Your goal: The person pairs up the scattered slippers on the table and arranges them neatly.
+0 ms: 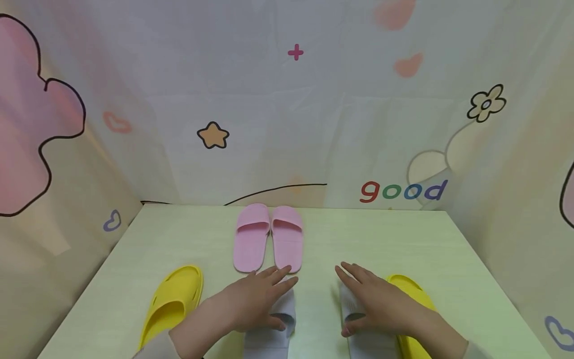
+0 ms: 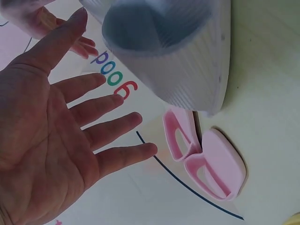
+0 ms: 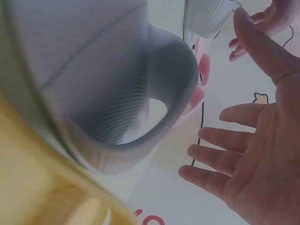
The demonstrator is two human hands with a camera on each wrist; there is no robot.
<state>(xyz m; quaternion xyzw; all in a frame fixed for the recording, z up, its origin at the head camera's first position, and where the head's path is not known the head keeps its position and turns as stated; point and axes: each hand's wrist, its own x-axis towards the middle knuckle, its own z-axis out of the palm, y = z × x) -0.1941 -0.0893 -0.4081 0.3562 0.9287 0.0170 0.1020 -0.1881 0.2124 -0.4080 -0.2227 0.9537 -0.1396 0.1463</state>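
Observation:
Two grey slippers lie at the table's front, set apart from each other. Over the left grey slipper (image 1: 266, 344) hovers my left hand (image 1: 255, 301), palm down with fingers spread. My right hand (image 1: 378, 301) is likewise spread over the right grey slipper (image 1: 372, 344), whose strap it partly hides. Both wrist views show bare palms with nothing held, the fingers apart from the ribbed grey straps. A pair of pink slippers (image 1: 251, 244) lies side by side just beyond my left fingertips. One yellow slipper (image 1: 412, 294) is partly hidden behind my right forearm.
Another yellow slipper (image 1: 177, 294) lies to the left of my left forearm. The pale green table (image 1: 358, 234) ends at a printed curtain (image 1: 269, 99) at the back, and similar cloth hangs along both sides.

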